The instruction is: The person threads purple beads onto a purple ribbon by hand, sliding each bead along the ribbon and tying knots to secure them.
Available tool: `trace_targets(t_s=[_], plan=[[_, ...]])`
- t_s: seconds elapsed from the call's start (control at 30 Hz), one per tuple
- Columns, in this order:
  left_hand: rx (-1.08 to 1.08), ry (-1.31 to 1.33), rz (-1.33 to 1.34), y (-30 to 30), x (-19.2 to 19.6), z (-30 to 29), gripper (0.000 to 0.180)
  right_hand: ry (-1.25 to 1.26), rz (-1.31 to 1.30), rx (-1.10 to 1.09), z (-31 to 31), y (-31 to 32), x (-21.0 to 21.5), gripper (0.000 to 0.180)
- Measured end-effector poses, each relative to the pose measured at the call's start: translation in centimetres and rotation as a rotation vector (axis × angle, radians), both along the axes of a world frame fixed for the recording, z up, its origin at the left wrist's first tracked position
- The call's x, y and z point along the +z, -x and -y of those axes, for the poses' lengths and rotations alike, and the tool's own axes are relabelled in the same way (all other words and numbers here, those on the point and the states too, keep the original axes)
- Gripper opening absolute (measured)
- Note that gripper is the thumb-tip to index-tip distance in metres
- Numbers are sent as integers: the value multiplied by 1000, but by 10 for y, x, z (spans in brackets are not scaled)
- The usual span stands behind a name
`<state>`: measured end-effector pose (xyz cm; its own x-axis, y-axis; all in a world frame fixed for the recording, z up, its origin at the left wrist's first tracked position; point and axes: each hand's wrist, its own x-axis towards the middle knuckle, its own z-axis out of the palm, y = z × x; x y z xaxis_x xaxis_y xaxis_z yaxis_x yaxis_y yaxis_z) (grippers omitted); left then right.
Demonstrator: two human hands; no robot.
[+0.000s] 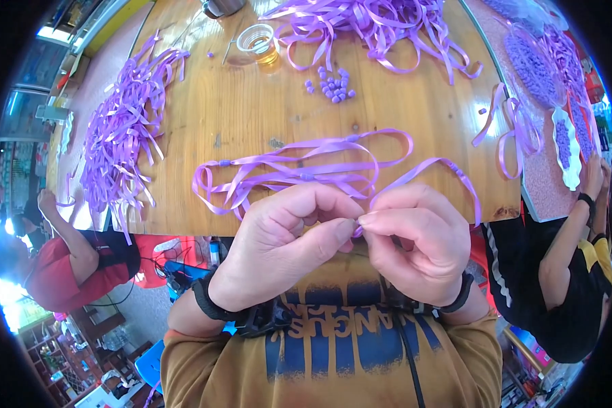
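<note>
Just off the table's near edge, my left hand [282, 241] and my right hand [421, 238] meet with fingertips pinched together. Between them is a small bit of purple ribbon [358, 231]; my fingers hide most of it, and I cannot tell if a bead is there. A ribbon strand [470, 189] with purple beads on it arcs over the table beside my right hand. Beyond my hands lie several looped ribbons [306, 146], with beads threaded on them. Farther off is a small cluster of loose purple beads [334, 86].
A heap of purple ribbons [126, 129] covers the wooden table's [245, 109] left side, another [381, 27] its far side. A plastic cup [257, 42] of amber liquid stands near a metal mug [222, 7]. People sit left [68, 265] and right [557, 279]; bagged beads [534, 64] lie far right.
</note>
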<state>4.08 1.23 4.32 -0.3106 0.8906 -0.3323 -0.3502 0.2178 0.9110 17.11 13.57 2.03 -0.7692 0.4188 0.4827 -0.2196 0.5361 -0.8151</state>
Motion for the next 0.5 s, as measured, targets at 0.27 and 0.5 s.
trace_targets(t_s=[0.27, 0.5], plan=[[-79, -23, -325, 6, -6, 1, 9, -33, -15, -28, 2, 4, -2, 21], [-98, -60, -467, 10, -10, 3, 9, -102, 59, -9, 0, 3, -4, 18]])
